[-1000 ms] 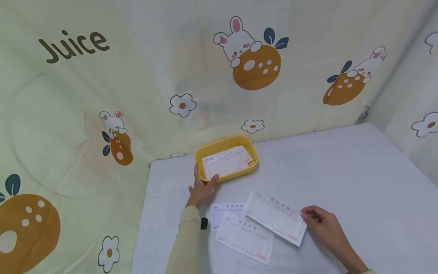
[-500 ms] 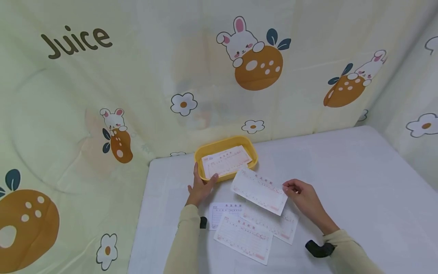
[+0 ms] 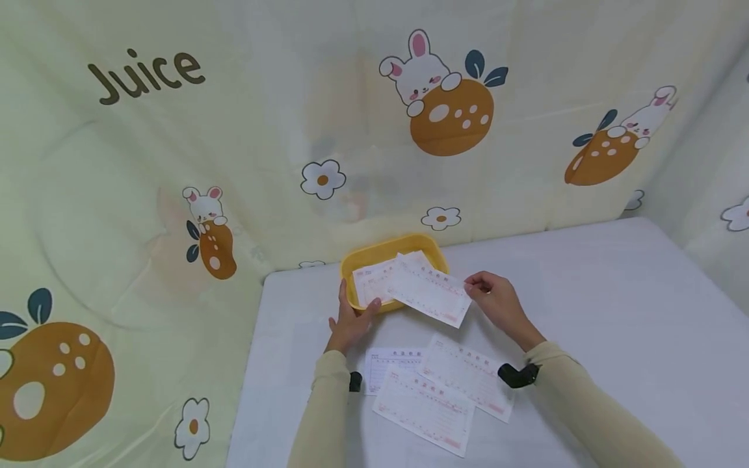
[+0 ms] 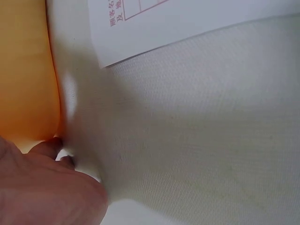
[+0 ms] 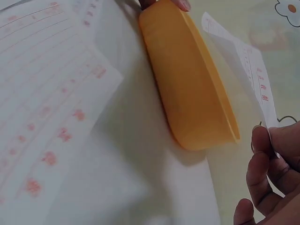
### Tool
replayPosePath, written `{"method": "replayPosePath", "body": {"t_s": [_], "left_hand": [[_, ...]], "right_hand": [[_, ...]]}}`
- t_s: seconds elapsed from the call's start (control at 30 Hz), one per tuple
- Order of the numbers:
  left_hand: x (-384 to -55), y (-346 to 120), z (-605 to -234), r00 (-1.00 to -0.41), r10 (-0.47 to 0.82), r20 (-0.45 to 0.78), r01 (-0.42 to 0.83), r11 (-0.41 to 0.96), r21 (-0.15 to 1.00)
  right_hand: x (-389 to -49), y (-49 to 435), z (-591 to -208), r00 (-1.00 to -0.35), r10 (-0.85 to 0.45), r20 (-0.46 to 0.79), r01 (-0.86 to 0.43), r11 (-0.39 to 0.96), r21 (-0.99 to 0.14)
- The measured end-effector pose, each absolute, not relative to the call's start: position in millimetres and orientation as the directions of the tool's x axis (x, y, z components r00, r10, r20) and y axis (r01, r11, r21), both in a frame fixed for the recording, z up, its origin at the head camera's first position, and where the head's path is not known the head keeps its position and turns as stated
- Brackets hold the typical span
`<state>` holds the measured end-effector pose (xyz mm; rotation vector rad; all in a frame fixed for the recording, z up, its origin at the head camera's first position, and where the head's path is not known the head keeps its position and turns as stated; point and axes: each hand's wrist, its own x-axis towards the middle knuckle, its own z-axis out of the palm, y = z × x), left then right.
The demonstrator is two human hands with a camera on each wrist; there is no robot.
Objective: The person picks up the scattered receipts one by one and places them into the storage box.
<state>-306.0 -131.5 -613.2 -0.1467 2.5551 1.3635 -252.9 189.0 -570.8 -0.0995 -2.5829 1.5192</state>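
My right hand [image 3: 497, 302] pinches a white receipt slip [image 3: 430, 289] with red print by its right end, between thumb and fingertips. The slip slants over the right part of a yellow plastic tray [image 3: 380, 249], and its lower corner reaches past the near rim. More red-printed receipts [image 3: 370, 284] lie inside the tray, partly covered by the held one. At the tray's near left corner, my left hand [image 3: 351, 325] holds on, thumb over the front rim and fingers along the side. The right wrist view shows the tray's outer wall [image 5: 187, 89] and the raised receipt [image 5: 258, 70].
Two red-printed receipts [image 3: 424, 409] and a blue-printed one [image 3: 386, 370] lie overlapping on the white table [image 3: 597, 312], in front of the tray. A patterned curtain [image 3: 263, 117] hangs behind the table's far edge.
My right hand has lifted the top receipt from the pile and carried it forward and left to above the tray, uncovering another receipt beneath. My left hand stays at the tray.
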Motion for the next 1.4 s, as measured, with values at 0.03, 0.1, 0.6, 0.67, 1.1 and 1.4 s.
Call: {"method": "replayPosePath", "body": {"t_s": [0.03, 0.1, 0.6, 0.67, 1.1, 1.4], "left_hand": [[-306, -132, -614, -0.968, 0.029, -0.251, -0.192, 0.559, 0.807], [-306, -133, -615, -0.971, 0.034, -0.236, -0.178, 0.551, 0.815], [-311, -134, -616, -0.960, 0.029, -0.277, -0.213, 0.562, 0.799], [-311, -133, -615, -0.962, 0.029, -0.273, -0.212, 0.556, 0.804], [-305, -136, -610, -0.966, 0.046, -0.256, -0.189, 0.552, 0.812], [-306, -133, -607, -0.958, 0.033, -0.285, -0.216, 0.569, 0.793]], "right_hand": [[-258, 187, -569, -0.988, 0.130, 0.086, -0.011, 0.492, -0.870], [-268, 184, -566, -0.988, 0.129, 0.082, -0.006, 0.505, -0.863], [-321, 152, -532, -0.994, 0.040, 0.097, -0.060, 0.538, -0.841], [-325, 147, -529, -0.995, 0.034, 0.096, -0.063, 0.543, -0.837], [-348, 133, -505, -0.996, -0.012, 0.091, -0.081, 0.578, -0.812], [-362, 145, -490, -0.994, -0.020, 0.107, -0.100, 0.555, -0.826]]}}
